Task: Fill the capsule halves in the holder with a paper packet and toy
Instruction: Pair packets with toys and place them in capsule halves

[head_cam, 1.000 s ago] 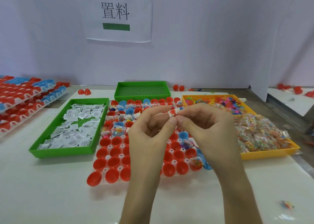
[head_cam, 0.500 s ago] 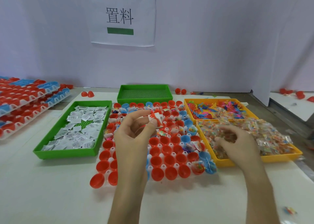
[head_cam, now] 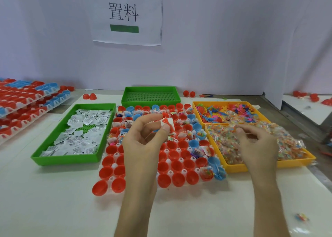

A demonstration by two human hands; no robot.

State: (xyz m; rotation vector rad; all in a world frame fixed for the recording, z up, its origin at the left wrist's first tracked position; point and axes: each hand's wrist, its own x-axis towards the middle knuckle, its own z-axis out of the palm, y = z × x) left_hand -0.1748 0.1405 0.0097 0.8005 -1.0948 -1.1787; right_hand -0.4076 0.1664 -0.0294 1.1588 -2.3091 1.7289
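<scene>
Red toy (head_cam: 168, 123) and white paper packet (head_cam: 172, 121) pinched together between thumb and forefinger of left hand (head_cam: 143, 139), raised over the holder (head_cam: 183, 170) of capsule halves (head_cam: 177, 165). Right hand (head_cam: 256, 143) rests on bagged toys (head_cam: 287, 143) in yellow tray (head_cam: 233, 167), fingers curled down; grasp not discernible.

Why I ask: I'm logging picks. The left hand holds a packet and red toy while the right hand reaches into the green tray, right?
Wrong tray. In the head view the left hand holds a packet and red toy while the right hand reaches into the yellow tray, among its clear bags.
</scene>
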